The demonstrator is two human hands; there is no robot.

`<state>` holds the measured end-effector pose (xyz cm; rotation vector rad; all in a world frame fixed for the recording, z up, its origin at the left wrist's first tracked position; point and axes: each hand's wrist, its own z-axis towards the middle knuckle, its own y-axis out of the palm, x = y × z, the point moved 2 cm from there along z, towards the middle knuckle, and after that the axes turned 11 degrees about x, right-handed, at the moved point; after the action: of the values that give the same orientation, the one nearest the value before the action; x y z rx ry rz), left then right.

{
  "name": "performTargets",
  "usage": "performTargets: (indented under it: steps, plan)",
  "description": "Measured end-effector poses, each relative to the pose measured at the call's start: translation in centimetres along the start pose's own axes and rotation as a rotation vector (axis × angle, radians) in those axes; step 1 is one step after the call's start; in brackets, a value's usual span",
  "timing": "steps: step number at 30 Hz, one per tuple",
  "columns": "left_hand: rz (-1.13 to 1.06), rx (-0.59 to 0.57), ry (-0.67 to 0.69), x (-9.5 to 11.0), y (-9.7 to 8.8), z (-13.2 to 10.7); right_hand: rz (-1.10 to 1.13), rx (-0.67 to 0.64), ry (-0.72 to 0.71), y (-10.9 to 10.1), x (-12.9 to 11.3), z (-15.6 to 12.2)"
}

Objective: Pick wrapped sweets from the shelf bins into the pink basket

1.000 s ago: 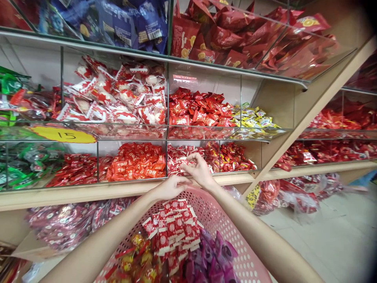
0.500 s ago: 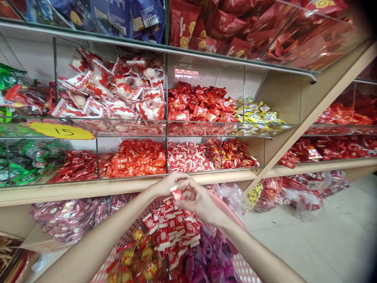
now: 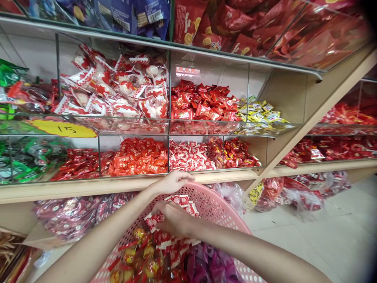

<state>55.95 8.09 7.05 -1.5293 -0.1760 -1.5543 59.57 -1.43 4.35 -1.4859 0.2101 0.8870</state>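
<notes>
A pink perforated basket point(image 3: 219, 208) sits in front of me and holds red-and-white wrapped candies point(image 3: 184, 200), yellow-and-red candies point(image 3: 138, 255) and purple candies point(image 3: 206, 263). My left hand point(image 3: 172, 182) curls over the basket's far rim, just below the shelf edge. Inside the basket, my right hand point(image 3: 173, 218) is palm down with its fingers closed around some of the red-and-white candies at the left of the pile. The same candies fill a clear shelf bin point(image 3: 188, 157) straight ahead.
Glass-fronted bins hold orange-red candies point(image 3: 138, 161), red candies point(image 3: 203, 104), yellow candies point(image 3: 259, 112) and large white-and-red sweets point(image 3: 118, 90). A yellow tag marked 15 point(image 3: 63, 129) sits at the left. Bagged candies point(image 3: 73, 216) lie under the wooden shelf. Tiled floor point(image 3: 324, 228) is to the right.
My right hand came back from the shelf bin with a candy, passed over the basket, and now reaches down into the red-and-white pile. My left hand stayed at the basket's rim.
</notes>
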Motion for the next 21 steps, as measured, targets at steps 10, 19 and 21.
performTargets:
  steps: [10,19,21]
  plan:
    - [-0.023,-0.006,0.008,-0.3,0.1,0.0,-0.171,0.075,-0.12,2.4,1.3,0.9]
    - [-0.056,0.008,-0.001,-0.5,0.1,0.0,-0.43,0.075,-0.114,0.4,-0.5,-0.4]
    - [-0.054,0.009,-0.001,-0.6,0.1,0.0,-0.443,0.127,-0.171,-0.9,-1.5,-1.2]
